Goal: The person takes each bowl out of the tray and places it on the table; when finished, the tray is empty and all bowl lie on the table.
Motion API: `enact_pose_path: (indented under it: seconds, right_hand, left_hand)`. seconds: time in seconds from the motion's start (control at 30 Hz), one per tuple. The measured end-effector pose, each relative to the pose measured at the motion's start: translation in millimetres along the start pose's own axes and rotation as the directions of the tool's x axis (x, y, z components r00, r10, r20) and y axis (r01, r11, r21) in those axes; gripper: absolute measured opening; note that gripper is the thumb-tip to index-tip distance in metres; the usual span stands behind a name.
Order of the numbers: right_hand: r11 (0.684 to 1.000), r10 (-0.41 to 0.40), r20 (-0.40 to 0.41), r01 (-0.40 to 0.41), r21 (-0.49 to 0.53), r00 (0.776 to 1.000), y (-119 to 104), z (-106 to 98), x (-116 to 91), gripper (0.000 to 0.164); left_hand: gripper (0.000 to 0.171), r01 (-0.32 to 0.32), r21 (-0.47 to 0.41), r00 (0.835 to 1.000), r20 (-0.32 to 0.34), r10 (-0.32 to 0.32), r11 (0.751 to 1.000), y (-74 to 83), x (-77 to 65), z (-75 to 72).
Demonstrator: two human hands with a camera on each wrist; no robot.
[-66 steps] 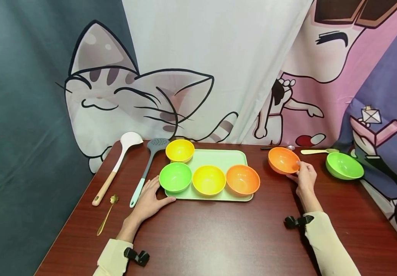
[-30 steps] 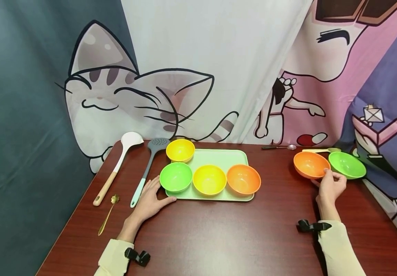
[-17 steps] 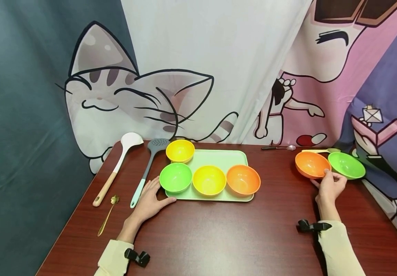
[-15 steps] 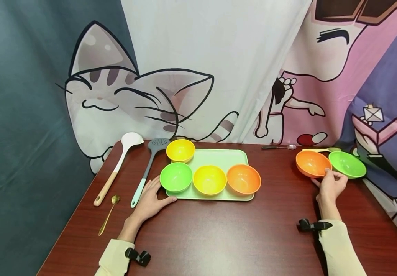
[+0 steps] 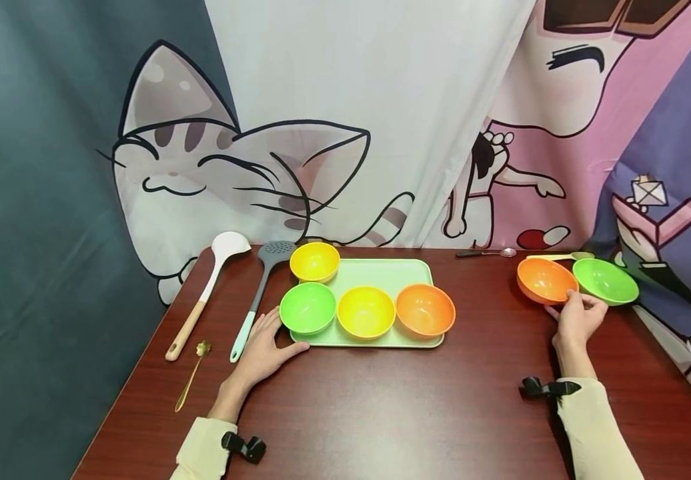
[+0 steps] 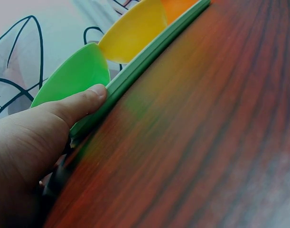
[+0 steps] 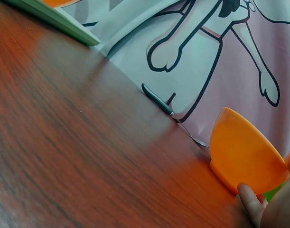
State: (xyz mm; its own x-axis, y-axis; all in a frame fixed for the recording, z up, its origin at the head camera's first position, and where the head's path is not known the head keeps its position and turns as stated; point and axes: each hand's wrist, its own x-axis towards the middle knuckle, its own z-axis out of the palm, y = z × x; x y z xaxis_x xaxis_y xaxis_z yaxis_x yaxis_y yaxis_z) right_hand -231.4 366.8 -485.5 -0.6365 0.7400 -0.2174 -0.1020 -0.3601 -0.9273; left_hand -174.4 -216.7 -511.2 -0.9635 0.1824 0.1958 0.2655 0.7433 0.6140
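My right hand (image 5: 578, 321) pinches the near right rim of an orange bowl (image 5: 546, 280), which stands close beside a green bowl (image 5: 606, 281) at the right. In the right wrist view the orange bowl (image 7: 244, 152) appears upright, its base at the table, fingers at its side. My left hand (image 5: 264, 348) rests at the near left corner of a pale green tray (image 5: 384, 269), its thumb along the front edge. On the tray's near side stand a green bowl (image 5: 307, 309), a yellow bowl (image 5: 366, 313) and an orange bowl (image 5: 425, 311). Another yellow bowl (image 5: 315, 263) sits at the back left corner.
Left of the tray lie a white ladle (image 5: 212, 287), a grey slotted turner (image 5: 261, 293) and a small gold spoon (image 5: 192, 377). A dark-handled spoon (image 5: 486, 253) and a pale yellow spoon (image 5: 558, 257) lie along the back edge, by the curtain (image 5: 351, 80).
My right hand has moved the orange bowl rightward to beside the green bowl; in the latest frames it stays about there. The left hand has kept its place at the tray corner.
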Motion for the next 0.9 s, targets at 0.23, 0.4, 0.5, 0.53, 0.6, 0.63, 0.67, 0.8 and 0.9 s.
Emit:
enact_pose_path:
  seconds: [0.23,0.4,0.5,0.53,0.6,0.63,0.67,0.8,0.9]
  right_hand:
    - [1.0,-0.003,-0.034,0.004,0.026,0.999,-1.6,-1.1,0.3,0.015]
    - [0.999,-0.006,-0.029,0.008,0.042,1.0,-2.1,-1.3,1.4,0.015]
    - [0.999,-0.005,-0.027,0.007,0.051,1.0,-2.1,-0.7,3.3,0.015]
    - [0.999,-0.003,-0.029,0.004,0.052,1.0,-2.1,0.1,3.9,0.015]
    - [0.999,-0.004,-0.03,0.005,0.05,1.0,-1.9,0.6,4.1,0.015]
    - [0.999,-0.005,-0.033,0.007,0.049,0.999,-1.8,0.6,4.3,0.015]
    - [0.999,-0.006,-0.035,0.007,0.047,0.999,-1.7,0.5,4.2,0.015]
    - [0.999,-0.006,-0.032,0.007,0.034,0.999,-1.3,-0.1,4.1,0.015]
    - [0.999,-0.007,-0.033,0.008,0.038,0.999,-1.5,-0.6,4.0,0.015]
  left_hand:
    - [0.088,-0.001,0.002,1.0,-0.002,0.001,1.0,0.3,0.7,2.0]
    - [0.088,0.008,-0.006,1.0,0.004,-0.008,1.0,1.9,-0.3,1.2]
    - [0.088,0.008,-0.002,1.0,0.001,-0.008,1.0,2.7,-0.3,0.4]
    - [0.089,0.009,0.0,1.0,0.0,-0.009,1.0,2.9,-0.7,0.1]
    - [0.089,0.014,0.005,1.0,-0.002,-0.014,1.0,3.0,-0.8,-0.2]
    - [0.089,0.015,0.008,1.0,0.0,-0.015,1.0,2.9,-0.6,-0.1]
    - [0.089,0.017,0.009,1.0,0.001,-0.017,1.0,3.0,-0.6,-0.3]
    - [0.088,0.026,0.003,1.0,0.003,-0.026,1.0,3.5,-0.8,-0.8]
    - [0.088,0.018,0.003,1.0,0.007,-0.018,1.0,4.4,-0.4,-0.8]
